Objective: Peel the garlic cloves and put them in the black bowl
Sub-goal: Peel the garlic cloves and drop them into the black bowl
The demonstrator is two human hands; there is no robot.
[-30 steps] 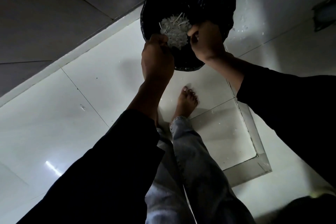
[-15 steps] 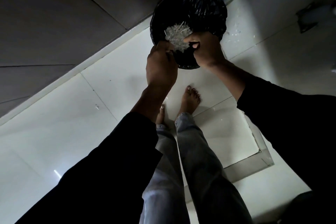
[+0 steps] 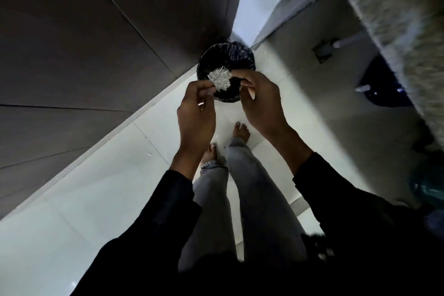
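Observation:
A round bin lined with a black plastic bag [image 3: 236, 55] stands on the floor in the corner, with a heap of pale scraps [image 3: 219, 79] inside. Both hands hover above its near rim. My left hand [image 3: 195, 113] has its fingertips pinched together; it is too dim to tell whether a scrap is between them. My right hand [image 3: 260, 101] is loosely curled, thumb apart from the fingers, holding nothing that I can see. No garlic clove and no black bowl can be made out.
Dark wall panels [image 3: 96, 43] rise on the left. White floor tiles [image 3: 101, 175] lie under my bare feet [image 3: 241, 131]. A speckled counter edge [image 3: 396, 7] runs down the right, half hiding a dark round thing [image 3: 382, 84].
My hands have lifted away from the bin and parted from each other. The view has pulled back, so the bin looks smaller and the counter edge has come in.

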